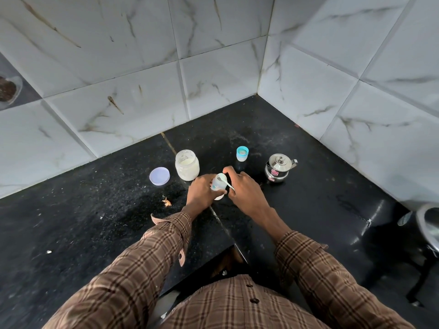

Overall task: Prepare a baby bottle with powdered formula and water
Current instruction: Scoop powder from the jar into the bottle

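Note:
My left hand (pixel 200 191) grips the open baby bottle (pixel 219 185) near the middle of the black counter, tilting it slightly. My right hand (pixel 244 188) pinches a small white scoop (pixel 225 182) whose bowl sits at the bottle's mouth. The open jar of white formula powder (pixel 187 165) stands just behind my left hand, with its pale round lid (pixel 159 176) lying flat to its left. Farther back stands the bottle's teal-ringed cap (pixel 242 153). A small lidded steel kettle (pixel 278 169) sits to the right of my right hand.
White marble-pattern tiled walls (pixel 213 74) meet in a corner behind the black counter (pixel 95 222). A brownish scrap (pixel 166 202) lies left of my left hand. A steel vessel (pixel 428 224) shows at the right edge. The counter has a notch near my body.

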